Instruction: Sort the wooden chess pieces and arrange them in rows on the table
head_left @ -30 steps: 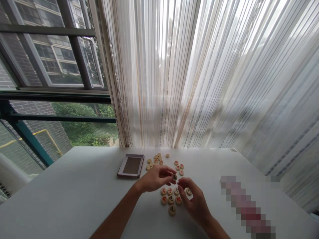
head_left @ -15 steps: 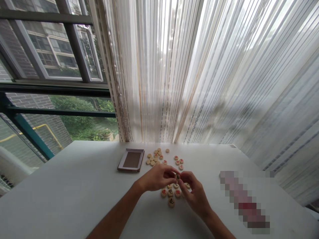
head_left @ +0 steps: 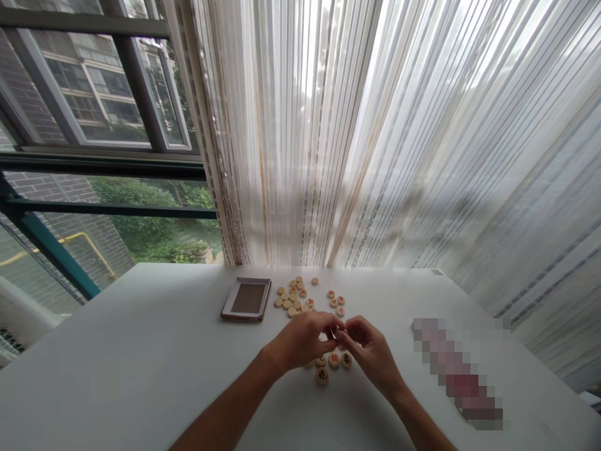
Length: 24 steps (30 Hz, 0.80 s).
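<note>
Fingertips of my left hand [head_left: 303, 341] and my right hand [head_left: 370, 357] meet over the middle of the white table [head_left: 141, 376]. Pinched between them is a round wooden Chinese chess piece, now almost wholly covered by the fingers. Just below the hands lie more pieces: one with a red character [head_left: 333, 359], one with a black character [head_left: 346, 360], and another black-marked piece [head_left: 322, 376] nearest me. My left hand and fingers hide part of this group.
Beyond my hands lies a loose cluster of plain-backed pieces [head_left: 286, 296], some red-marked. Several red-marked pieces [head_left: 333, 302] sit to its right. An open shallow box [head_left: 248, 298] rests at left. A blurred-out long pinkish object [head_left: 457, 373] lies at right. Curtains [head_left: 300, 156] hang behind the table.
The held piece's black character, visible before, is now hidden as the fingers close over it. My left hand has shifted slightly right and lower, covering more pieces. The view has tilted a little.
</note>
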Each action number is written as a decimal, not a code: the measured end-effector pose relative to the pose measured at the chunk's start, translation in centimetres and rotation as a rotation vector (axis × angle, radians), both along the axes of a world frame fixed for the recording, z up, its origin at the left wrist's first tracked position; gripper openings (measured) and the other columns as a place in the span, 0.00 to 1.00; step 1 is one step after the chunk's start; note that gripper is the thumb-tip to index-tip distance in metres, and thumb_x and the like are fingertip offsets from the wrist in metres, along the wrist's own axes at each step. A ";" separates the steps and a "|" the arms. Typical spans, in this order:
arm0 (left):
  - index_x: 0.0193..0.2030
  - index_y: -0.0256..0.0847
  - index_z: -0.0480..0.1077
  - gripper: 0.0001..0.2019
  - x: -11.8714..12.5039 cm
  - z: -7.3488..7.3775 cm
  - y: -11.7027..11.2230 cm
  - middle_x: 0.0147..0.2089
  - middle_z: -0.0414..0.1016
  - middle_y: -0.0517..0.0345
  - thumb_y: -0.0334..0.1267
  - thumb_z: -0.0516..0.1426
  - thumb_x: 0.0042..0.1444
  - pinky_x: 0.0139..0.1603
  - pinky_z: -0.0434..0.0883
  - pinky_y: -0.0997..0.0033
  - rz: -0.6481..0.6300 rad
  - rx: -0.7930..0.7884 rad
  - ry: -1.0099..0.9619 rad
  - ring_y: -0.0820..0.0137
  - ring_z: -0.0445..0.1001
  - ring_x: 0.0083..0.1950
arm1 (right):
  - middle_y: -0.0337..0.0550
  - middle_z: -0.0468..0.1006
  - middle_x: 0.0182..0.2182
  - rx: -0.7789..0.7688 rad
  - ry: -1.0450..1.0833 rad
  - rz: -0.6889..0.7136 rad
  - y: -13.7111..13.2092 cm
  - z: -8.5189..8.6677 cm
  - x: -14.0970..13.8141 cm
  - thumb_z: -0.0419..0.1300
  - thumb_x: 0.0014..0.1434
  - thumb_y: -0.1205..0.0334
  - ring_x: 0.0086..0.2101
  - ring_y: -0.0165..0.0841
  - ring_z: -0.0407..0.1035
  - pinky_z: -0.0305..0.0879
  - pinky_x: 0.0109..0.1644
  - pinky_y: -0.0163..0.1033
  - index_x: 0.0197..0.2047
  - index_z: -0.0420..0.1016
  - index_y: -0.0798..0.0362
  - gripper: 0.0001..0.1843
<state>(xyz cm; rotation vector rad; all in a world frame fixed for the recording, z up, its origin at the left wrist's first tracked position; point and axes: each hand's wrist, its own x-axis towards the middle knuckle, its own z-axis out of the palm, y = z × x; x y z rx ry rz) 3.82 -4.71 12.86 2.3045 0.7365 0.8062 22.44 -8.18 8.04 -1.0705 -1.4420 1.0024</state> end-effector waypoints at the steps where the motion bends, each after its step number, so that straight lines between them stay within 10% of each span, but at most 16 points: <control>1: 0.45 0.40 0.76 0.10 -0.1 -0.1 0.2 0.39 0.81 0.56 0.31 0.63 0.55 0.44 0.72 0.72 -0.002 0.000 -0.008 0.69 0.78 0.39 | 0.42 0.78 0.29 -0.004 -0.008 0.008 0.0 0.2 0.1 0.65 0.59 0.49 0.30 0.35 0.75 0.73 0.35 0.38 0.36 0.73 0.53 0.14; 14: 0.47 0.38 0.74 0.14 -2.5 -0.5 2.7 0.41 0.80 0.52 0.40 0.64 0.55 0.44 0.77 0.68 0.097 -0.259 -0.173 0.68 0.79 0.39 | 0.44 0.79 0.30 0.076 -0.014 -0.279 1.2 0.6 3.0 0.59 0.63 0.47 0.30 0.36 0.77 0.75 0.36 0.41 0.44 0.73 0.54 0.18; 24: 0.48 0.36 0.74 0.19 -0.5 -2.3 2.2 0.42 0.81 0.48 0.40 0.67 0.51 0.48 0.76 0.63 -0.008 -0.527 -0.328 0.64 0.80 0.43 | 0.47 0.80 0.36 0.118 -0.092 -0.107 0.3 0.9 1.5 0.61 0.62 0.51 0.33 0.36 0.77 0.76 0.40 0.41 0.44 0.73 0.54 0.15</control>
